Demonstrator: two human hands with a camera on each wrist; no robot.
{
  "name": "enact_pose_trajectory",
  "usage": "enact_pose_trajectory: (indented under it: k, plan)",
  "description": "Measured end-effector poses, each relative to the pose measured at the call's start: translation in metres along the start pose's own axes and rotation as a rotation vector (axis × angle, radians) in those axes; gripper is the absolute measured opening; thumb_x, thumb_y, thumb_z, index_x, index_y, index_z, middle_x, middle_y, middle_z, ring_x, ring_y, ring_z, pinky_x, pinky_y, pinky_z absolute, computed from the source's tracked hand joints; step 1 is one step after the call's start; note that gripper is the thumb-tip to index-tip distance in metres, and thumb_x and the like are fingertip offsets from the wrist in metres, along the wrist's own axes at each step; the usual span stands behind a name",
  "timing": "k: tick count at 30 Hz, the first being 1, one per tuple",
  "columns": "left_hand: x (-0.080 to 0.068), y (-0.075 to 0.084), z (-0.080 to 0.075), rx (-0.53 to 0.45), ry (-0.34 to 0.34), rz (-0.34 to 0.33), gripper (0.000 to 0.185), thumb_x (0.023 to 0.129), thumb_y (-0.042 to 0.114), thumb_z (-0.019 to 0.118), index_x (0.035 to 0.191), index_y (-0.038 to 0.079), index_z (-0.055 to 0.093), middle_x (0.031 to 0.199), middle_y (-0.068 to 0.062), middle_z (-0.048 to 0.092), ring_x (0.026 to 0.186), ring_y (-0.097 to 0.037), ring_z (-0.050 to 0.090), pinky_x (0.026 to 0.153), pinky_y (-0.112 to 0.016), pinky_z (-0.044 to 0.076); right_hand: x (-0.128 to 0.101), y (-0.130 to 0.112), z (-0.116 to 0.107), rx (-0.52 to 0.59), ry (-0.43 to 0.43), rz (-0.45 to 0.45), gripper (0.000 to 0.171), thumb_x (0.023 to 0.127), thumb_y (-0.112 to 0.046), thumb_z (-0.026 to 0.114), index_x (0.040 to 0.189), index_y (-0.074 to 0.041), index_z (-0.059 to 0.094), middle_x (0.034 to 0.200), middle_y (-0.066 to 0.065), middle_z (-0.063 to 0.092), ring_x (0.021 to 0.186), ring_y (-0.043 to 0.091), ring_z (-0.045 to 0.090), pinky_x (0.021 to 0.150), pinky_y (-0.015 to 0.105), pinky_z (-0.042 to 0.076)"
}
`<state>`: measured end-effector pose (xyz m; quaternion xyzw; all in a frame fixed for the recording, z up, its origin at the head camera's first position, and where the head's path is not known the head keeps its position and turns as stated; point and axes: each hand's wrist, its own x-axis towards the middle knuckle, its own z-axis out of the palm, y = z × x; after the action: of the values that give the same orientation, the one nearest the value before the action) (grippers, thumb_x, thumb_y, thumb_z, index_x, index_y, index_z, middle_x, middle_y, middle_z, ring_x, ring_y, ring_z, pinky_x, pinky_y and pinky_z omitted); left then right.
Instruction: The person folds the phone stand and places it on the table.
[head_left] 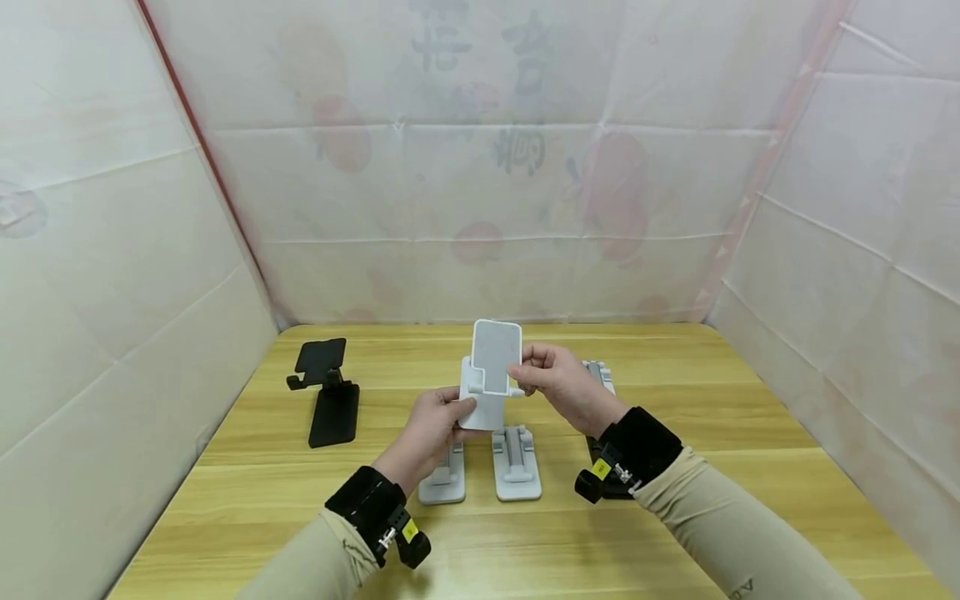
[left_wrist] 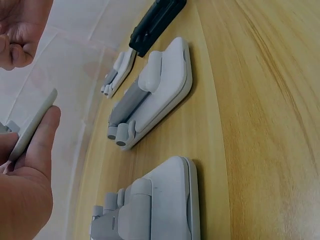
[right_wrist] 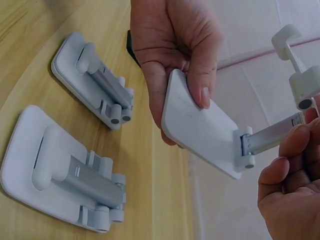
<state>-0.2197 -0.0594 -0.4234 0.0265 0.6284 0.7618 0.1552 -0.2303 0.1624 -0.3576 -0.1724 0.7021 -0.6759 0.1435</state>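
Head view: my left hand (head_left: 433,423) grips the base plate of a white phone stand (head_left: 491,371), thumb over its edge, held above the wooden table (head_left: 675,517). My right hand (head_left: 558,383) pinches the upper cradle at its side. Below lie two folded white stands (head_left: 480,467); an opened black stand (head_left: 326,392) sits well apart at left. Faint large characters show through the backdrop sheet (head_left: 480,125); I cannot read them. Small yellow tags on both wrist straps, print too small.

Left wrist view: left hand's fingers (left_wrist: 42,145) lie along the plate edge. Two folded stands on the table, a black one (left_wrist: 157,22) beyond.

Right wrist view: the left thumb clamps the plate (right_wrist: 197,122), and right fingers (right_wrist: 290,165) curl beside the metal arm (right_wrist: 272,137), near the hinge.

Risk, as I judge it: the hinge could nip a finger if the arm folds, and the smooth plate could slip from the thumb grip onto the stands below. No brand seen.
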Motion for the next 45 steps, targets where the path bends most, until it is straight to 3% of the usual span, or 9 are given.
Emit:
enact_pose_trajectory:
  k: [7, 22, 31, 40, 45]
  plan:
    - [-0.0005, -0.0005, -0.0033, 0.055, 0.043, 0.0, 0.042, 0.107, 0.009, 0.052, 0.145, -0.006, 0.05, 0.138, -0.03, 0.058, 0.121, -0.04, 0.064, 0.093, -0.04, 0.062, -0.003, 0.0008, -0.0028, -0.033, -0.019, 0.021, 0.013, 0.102, -0.017, 0.064, 0.097, -0.007, 0.059, 0.082, 0.002, 0.052, 0.081, 0.021, 0.046, 0.081, 0.037, 0.04]
    - [-0.0016, 0.0007, -0.0047, 0.16, 0.075, -0.011, 0.043, 0.107, 0.012, 0.053, 0.145, -0.006, 0.05, 0.136, -0.027, 0.06, 0.121, -0.038, 0.064, 0.09, -0.036, 0.063, -0.0039, 0.0028, -0.0049, -0.085, 0.02, 0.055, 0.011, 0.101, -0.015, 0.066, 0.097, -0.006, 0.06, 0.082, 0.001, 0.057, 0.081, 0.021, 0.05, 0.083, 0.036, 0.045]
    - [-0.004, 0.0027, -0.0029, 0.171, 0.088, -0.01, 0.041, 0.106, 0.009, 0.054, 0.143, -0.008, 0.052, 0.133, -0.027, 0.062, 0.119, -0.038, 0.066, 0.088, -0.036, 0.064, -0.0038, 0.0048, -0.0046, -0.108, 0.037, 0.058, 0.012, 0.101, -0.015, 0.067, 0.101, -0.005, 0.062, 0.087, 0.0, 0.06, 0.083, 0.021, 0.053, 0.082, 0.034, 0.047]
    - [-0.0064, 0.0039, -0.0023, 0.178, 0.059, 0.013, 0.04, 0.106, 0.009, 0.053, 0.143, -0.007, 0.053, 0.133, -0.027, 0.062, 0.118, -0.037, 0.066, 0.093, -0.041, 0.062, -0.0034, 0.0079, -0.0025, -0.135, 0.06, 0.056, 0.014, 0.101, -0.016, 0.067, 0.104, -0.003, 0.062, 0.092, 0.0, 0.062, 0.085, 0.02, 0.052, 0.08, 0.033, 0.047]
    - [-0.0065, 0.0048, -0.0013, 0.172, 0.063, 0.006, 0.039, 0.106, 0.009, 0.053, 0.142, -0.007, 0.054, 0.132, -0.027, 0.063, 0.117, -0.036, 0.067, 0.093, -0.041, 0.062, -0.0037, 0.0099, -0.0004, -0.197, 0.085, 0.048, 0.013, 0.102, -0.015, 0.065, 0.105, -0.004, 0.061, 0.096, 0.002, 0.061, 0.087, 0.022, 0.052, 0.08, 0.033, 0.046]
